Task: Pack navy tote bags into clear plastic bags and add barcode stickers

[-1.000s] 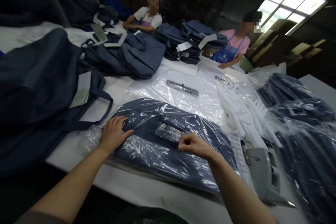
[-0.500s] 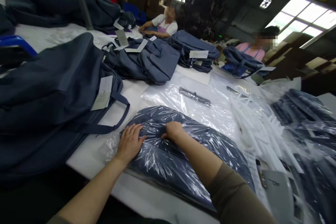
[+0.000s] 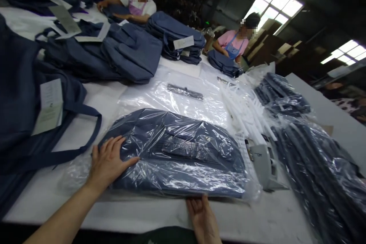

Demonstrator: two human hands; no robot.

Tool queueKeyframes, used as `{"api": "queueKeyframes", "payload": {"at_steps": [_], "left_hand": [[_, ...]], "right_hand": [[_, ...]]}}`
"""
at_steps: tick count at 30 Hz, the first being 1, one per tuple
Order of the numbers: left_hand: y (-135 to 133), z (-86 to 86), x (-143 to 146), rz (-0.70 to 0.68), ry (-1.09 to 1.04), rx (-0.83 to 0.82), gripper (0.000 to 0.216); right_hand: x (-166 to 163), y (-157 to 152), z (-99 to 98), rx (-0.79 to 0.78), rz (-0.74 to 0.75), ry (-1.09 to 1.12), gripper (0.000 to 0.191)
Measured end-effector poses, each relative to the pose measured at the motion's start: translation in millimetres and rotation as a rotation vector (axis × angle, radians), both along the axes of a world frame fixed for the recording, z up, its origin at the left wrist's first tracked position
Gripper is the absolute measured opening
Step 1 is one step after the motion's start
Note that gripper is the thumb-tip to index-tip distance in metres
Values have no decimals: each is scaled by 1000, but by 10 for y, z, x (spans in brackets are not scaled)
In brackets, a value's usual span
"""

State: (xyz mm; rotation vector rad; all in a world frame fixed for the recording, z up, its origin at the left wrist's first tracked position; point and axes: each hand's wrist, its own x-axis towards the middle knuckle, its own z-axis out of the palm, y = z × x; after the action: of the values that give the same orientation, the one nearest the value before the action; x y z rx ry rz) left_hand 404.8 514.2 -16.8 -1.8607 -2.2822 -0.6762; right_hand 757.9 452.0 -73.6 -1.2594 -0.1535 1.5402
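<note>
A navy-blue bag in clear plastic wrap (image 3: 183, 171) lies flat on the white table in front of me. My left hand (image 3: 108, 162) rests on its left end, fingers spread over the film. At the near edge of the wrapped bag, my right hand (image 3: 202, 213) is turned palm up, with its fingertips at the edge and partly hidden beneath it. Loose plastic (image 3: 76, 173) bunches out past the bag's left end. Just behind it lies a clear plastic bag with a dark printed strip (image 3: 185, 91).
Unwrapped navy bags with paper tags (image 3: 128, 51) crowd the left and back. On the right are white strips (image 3: 243, 108), a grey tape dispenser (image 3: 263, 166) and wrapped navy bags (image 3: 311, 171). Two co-workers handle bags across the table (image 3: 25, 198).
My right hand has left the top of the wrapped bag and moved to its near edge, palm up. My left hand stays on the left end. The view has swung right.
</note>
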Motion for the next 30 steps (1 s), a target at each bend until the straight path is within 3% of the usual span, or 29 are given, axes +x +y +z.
{"api": "queueKeyframes", "payload": {"at_steps": [4, 8, 11, 13, 16, 18, 21, 24, 25, 27, 30], "left_hand": [[21, -14, -38, 7, 2, -16, 79], [40, -29, -24, 63, -39, -21, 79], [80, 5, 124, 146, -145, 34, 78], [131, 55, 335, 210, -306, 109, 76], [207, 163, 801, 232, -736, 195, 78], [219, 256, 1130, 132, -1015, 208, 79], [184, 428, 1468, -78, -1244, 197, 75], [191, 648, 1501, -177, -1436, 140, 70], [219, 740, 1441, -193, -1518, 136, 69], [308, 952, 1223, -240, -1692, 146, 70], [433, 1279, 692, -351, -1873, 95, 81]], "right_hand": [[-377, 428, 174, 62, -189, -100, 48], [-437, 796, 318, 71, -247, -172, 53], [-392, 1145, 683, 212, -315, -277, 59], [-312, 1398, 1131, 378, -360, -305, 59], [-54, 1662, 2029, 594, -391, -378, 51], [167, 1690, 2693, 704, -394, -472, 47], [397, 1538, 3616, 922, -383, -725, 39], [385, 1326, 4215, 1031, -311, -1160, 29], [331, 1270, 4304, 1040, -294, -1334, 27], [162, 1190, 4296, 1069, -252, -1650, 24], [-196, 1105, 3858, 1172, 22, -1985, 27]]}}
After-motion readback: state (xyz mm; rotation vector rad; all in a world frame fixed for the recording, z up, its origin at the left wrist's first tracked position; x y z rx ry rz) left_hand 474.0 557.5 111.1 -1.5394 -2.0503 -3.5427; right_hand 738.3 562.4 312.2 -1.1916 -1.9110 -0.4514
